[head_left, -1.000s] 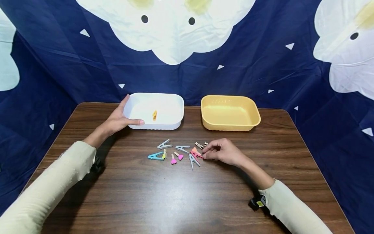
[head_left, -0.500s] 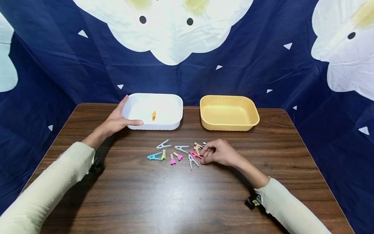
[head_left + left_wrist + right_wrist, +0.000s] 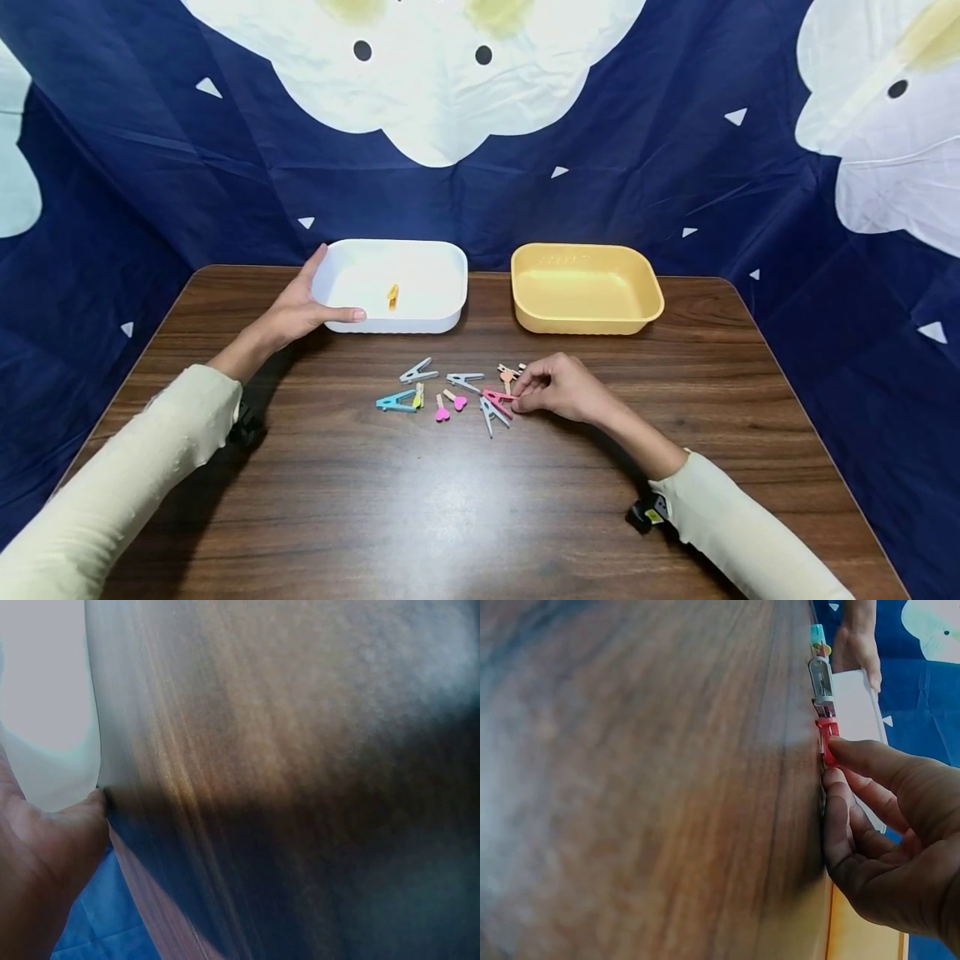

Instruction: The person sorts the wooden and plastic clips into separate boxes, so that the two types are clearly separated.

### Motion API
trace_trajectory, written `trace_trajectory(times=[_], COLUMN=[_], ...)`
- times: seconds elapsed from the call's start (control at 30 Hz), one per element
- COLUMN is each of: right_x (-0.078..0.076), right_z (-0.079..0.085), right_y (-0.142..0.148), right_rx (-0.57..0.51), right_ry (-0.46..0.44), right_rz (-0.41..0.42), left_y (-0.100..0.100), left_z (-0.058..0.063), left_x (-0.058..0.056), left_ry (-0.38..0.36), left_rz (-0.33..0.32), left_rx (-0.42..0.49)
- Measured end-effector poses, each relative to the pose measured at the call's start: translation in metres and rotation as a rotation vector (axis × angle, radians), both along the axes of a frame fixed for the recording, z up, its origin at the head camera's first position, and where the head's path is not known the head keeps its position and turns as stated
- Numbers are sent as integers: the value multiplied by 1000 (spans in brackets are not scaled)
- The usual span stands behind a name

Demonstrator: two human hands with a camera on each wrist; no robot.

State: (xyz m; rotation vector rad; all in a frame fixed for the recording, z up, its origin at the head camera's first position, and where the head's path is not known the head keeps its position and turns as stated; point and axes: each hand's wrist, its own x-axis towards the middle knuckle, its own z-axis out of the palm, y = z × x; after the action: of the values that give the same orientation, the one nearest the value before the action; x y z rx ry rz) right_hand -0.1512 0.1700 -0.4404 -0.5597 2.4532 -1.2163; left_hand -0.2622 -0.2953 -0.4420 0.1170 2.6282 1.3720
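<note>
My right hand (image 3: 558, 387) pinches the end of a red clothespin (image 3: 497, 398) between thumb and fingers, low over the table; the right wrist view shows the thumb on the red clothespin (image 3: 828, 739). Beside it lie a grey clothespin (image 3: 492, 414) and a small wooden clip with a peach heart (image 3: 507, 379). My left hand (image 3: 300, 307) holds the left end of a white bin (image 3: 442, 321), thumb along the front rim. A small orange clip (image 3: 392, 297) lies in that bin. In the left wrist view the thumb (image 3: 86, 810) presses the bin's edge.
A yellow bin (image 3: 588, 323) stands right of the white one. Left of my right hand lie two more grey clothespins (image 3: 418, 371), a blue clothespin (image 3: 395, 402), a yellow-heart clip (image 3: 417, 396) and two pink-heart clips (image 3: 442, 412). A blue curtain (image 3: 450, 200) rises behind the table.
My right thumb and fingers have come together on the red clothespin's end, and the peach-heart clip has turned a little. My left hand stays on the white bin.
</note>
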Motion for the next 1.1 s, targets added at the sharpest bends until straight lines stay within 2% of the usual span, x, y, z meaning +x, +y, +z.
trace_trajectory(times=[0.2,0.63,0.83,1.1], right_x=[1,2,0,-5], right_z=[-2,4,8,16], right_y=[-1,-3,-6,-11], right_rx=[-5,-39,-91,-168], right_ry=[44,22,29,-17], right_rz=[-21,-82,-85,-74], left_y=[-3,2,3,2], left_z=[-2,2,3,4], left_x=[1,3,4,6], left_ry=[-3,2,-3,8], left_rz=[2,0,6,3], left_rx=[-6,5,8,6])
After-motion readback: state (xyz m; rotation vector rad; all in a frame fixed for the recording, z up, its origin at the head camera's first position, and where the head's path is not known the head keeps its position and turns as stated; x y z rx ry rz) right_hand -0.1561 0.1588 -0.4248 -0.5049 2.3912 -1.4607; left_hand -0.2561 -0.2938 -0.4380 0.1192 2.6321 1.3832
